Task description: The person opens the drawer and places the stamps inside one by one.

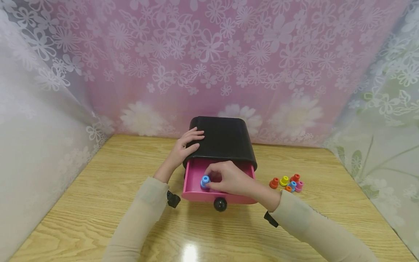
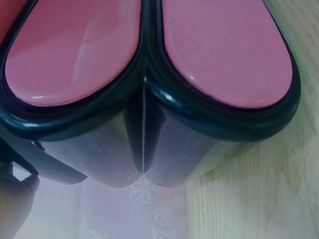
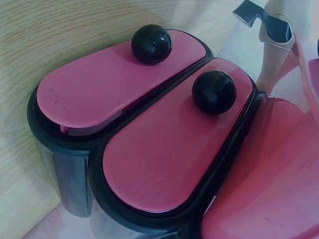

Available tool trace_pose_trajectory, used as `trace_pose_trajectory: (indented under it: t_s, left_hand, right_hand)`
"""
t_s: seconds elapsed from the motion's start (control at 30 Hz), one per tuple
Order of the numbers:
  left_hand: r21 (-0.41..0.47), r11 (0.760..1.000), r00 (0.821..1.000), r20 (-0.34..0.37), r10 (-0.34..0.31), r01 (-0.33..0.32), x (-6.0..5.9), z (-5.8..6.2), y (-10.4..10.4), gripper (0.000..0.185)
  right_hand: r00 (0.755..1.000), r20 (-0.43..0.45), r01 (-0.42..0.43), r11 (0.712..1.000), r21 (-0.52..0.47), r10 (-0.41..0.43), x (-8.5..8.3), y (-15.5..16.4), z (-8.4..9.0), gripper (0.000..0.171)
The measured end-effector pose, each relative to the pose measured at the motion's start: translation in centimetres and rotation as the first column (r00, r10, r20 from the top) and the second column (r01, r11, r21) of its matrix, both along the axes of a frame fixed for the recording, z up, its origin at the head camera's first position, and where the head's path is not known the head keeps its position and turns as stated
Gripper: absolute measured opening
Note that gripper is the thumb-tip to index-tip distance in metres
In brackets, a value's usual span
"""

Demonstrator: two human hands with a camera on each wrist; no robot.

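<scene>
Left hand [image 1: 186,146] flat on black cabinet [image 1: 226,140], bracing it; right hand [image 1: 229,178] fingers pinch blue peg [image 1: 205,181] over open pink drawer [image 1: 196,182].

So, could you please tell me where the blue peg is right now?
In the head view, the blue peg is pinched by the right hand over the open pink drawer of the black box, near its left side.

Staged tabletop booth, floral curtains [image 1: 209,54], wooden table [image 1: 98,203]
</scene>
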State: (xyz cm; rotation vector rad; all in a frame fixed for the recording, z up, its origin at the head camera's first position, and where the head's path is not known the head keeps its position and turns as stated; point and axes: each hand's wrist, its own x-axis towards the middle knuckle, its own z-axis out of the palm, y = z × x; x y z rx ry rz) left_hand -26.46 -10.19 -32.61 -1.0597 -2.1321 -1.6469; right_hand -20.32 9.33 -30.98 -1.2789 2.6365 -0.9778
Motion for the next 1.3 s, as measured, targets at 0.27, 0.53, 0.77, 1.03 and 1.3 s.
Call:
trace_pose_trajectory:
  t_s: [0.27,0.53,0.77,1.03,1.3]
  left_hand:
    - [0.001,1.0,1.0,0.007,-0.001,0.001,0.1,0.1,0.0,0.031]
    - [0.001,1.0,1.0,0.002,0.001,-0.001,0.1,0.0,0.0,0.031]
    - [0.004,1.0,1.0,-0.007,-0.006,0.006,0.0,0.0,0.0,0.031]
    - [0.003,1.0,1.0,-0.001,-0.002,0.002,0.0,-0.1,0.1,0.031]
    - [0.016,1.0,1.0,0.002,-0.012,0.012,0.0,-0.1,0.1,0.031]
  right_hand:
    - [1.0,0.015,0.009,1.0,0.012,-0.009,-0.1,0.0,-0.1,0.013]
    - [1.0,0.01,0.007,1.0,0.022,-0.008,0.0,0.0,-0.1,0.014]
    - [1.0,0.001,0.014,1.0,0.011,-0.014,0.1,0.4,0.2,0.017]
    - [0.997,0.014,0.074,0.996,-0.041,-0.074,0.4,1.8,1.0,0.025]
    - [0.994,-0.013,0.106,0.986,-0.131,-0.109,0.7,3.6,1.1,0.025]
